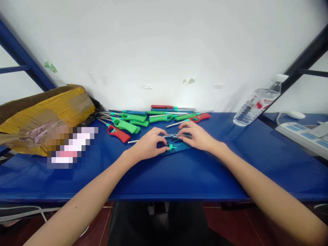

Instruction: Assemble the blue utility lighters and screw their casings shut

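A blue gas lighter shell (pixel 180 149) lies on the table in front of me, its inner parts showing. My left hand (pixel 151 144) curls round its left side, with the thumb against a small green plastic piece (pixel 171 147). A metal lighter tube (pixel 133 141) sticks out to the left beyond that hand. Over the shell's right part, my right hand (pixel 194 136) pinches a dark piece (pixel 186 135) joined to thin metal parts (pixel 171 136). My fingers cover some of these parts, so how they are joined is unclear.
Several green, blue and red lighters (pixel 128 125) lie behind my hands near the wall. A yellow-taped carton (pixel 51 109) stands at left, beside a blurred packet (pixel 74 147). On the right are a tilted water bottle (pixel 253 106), a power strip (pixel 302 133) and a white mouse (pixel 296 114).
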`<action>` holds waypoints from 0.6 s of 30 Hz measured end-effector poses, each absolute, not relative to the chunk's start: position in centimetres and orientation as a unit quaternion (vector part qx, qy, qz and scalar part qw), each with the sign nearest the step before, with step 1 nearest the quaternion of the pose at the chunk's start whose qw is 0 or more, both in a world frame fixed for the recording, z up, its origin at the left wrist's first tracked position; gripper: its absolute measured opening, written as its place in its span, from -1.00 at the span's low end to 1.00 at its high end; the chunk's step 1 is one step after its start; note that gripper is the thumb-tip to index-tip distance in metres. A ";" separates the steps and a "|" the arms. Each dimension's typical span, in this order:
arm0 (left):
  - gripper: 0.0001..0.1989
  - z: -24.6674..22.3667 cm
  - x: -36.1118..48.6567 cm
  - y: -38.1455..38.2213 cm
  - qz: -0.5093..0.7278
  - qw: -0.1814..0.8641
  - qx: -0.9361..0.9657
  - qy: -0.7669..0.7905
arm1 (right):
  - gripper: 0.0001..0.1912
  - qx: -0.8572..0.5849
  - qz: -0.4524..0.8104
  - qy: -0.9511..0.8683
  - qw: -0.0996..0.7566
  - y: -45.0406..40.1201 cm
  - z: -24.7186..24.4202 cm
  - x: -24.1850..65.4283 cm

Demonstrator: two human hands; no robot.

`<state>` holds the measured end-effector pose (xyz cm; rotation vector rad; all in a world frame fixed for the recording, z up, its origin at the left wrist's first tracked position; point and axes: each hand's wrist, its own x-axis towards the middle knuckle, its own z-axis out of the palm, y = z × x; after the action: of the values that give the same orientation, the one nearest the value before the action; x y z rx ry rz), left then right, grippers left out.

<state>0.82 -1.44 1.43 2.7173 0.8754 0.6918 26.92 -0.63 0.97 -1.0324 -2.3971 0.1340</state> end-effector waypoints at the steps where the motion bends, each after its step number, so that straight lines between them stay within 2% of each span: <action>1: -0.85 1.5 0.8 -1.5 0.232 0.104 0.920 0.297 | -0.86 -0.379 0.051 -0.886 0.261 -0.6 0.9 26.9; 6: -0.86 1.7 0.9 -1.5 0.207 0.106 0.922 0.310 | -0.85 -0.365 0.051 -0.886 0.281 -0.7 0.8 26.4; 11: -0.86 1.8 1.0 -1.5 0.187 0.097 0.925 0.316 | -0.84 -0.379 0.057 -0.887 0.258 -0.7 0.6 26.0; 18: -0.89 1.8 0.9 -1.3 0.216 0.069 0.930 0.288 | -0.81 -0.365 0.033 -0.893 0.260 -0.7 0.4 25.6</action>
<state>0.87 -1.34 1.76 2.8007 0.8660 0.6500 25.60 -0.69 0.40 -0.9897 -2.4192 0.0891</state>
